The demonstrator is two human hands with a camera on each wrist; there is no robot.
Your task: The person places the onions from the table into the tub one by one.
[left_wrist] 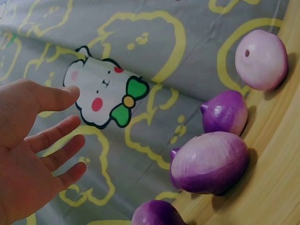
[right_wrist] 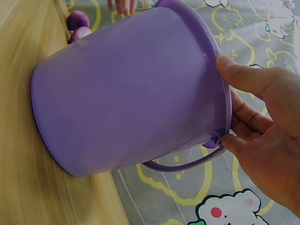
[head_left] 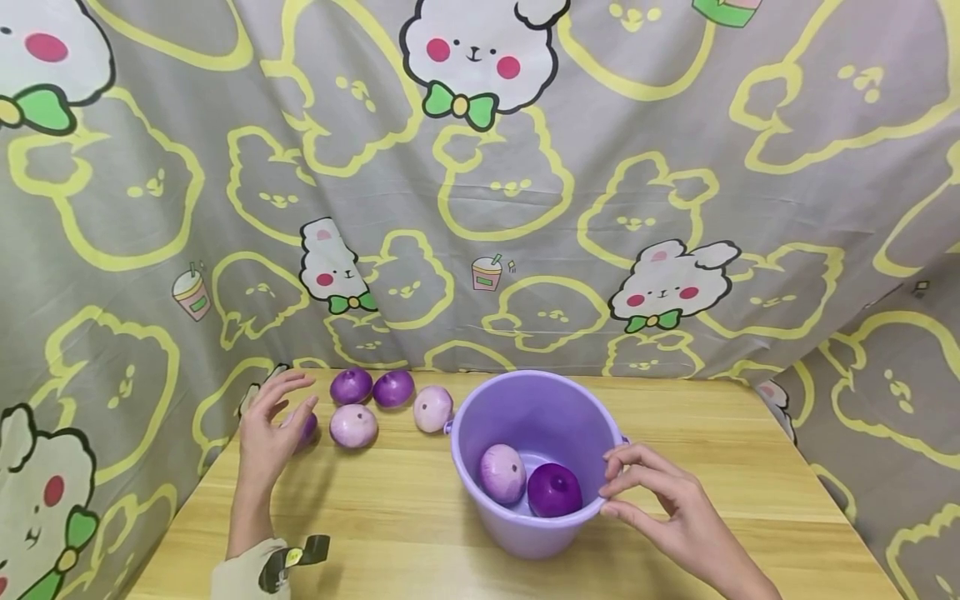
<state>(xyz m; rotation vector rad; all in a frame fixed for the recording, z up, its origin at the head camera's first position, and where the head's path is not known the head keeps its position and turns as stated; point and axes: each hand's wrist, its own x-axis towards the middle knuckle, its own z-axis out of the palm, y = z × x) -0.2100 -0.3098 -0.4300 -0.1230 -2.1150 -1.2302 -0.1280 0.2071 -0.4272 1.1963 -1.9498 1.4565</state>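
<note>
A purple bucket (head_left: 525, 537) stands upright on the table, its rim held between the thumb and fingers of my right hand (head_left: 675, 512). In the right wrist view the thumb lies outside the rim, near the handle (right_wrist: 183, 165). Inside the bucket are a pale onion (head_left: 502, 473) and a dark purple onion (head_left: 555, 490). My left hand (head_left: 266, 433) hovers with parted, bent fingers over a purple onion (head_left: 306, 429), which it partly hides. The left wrist view shows nothing between its fingers.
Left of the bucket sit two purple onions (head_left: 351, 387) and two pale onions (head_left: 353, 426), one of them close to the bucket's side. Behind the wooden table (head_left: 390, 517) hangs a grey patterned curtain (head_left: 525, 317), which also runs along both sides.
</note>
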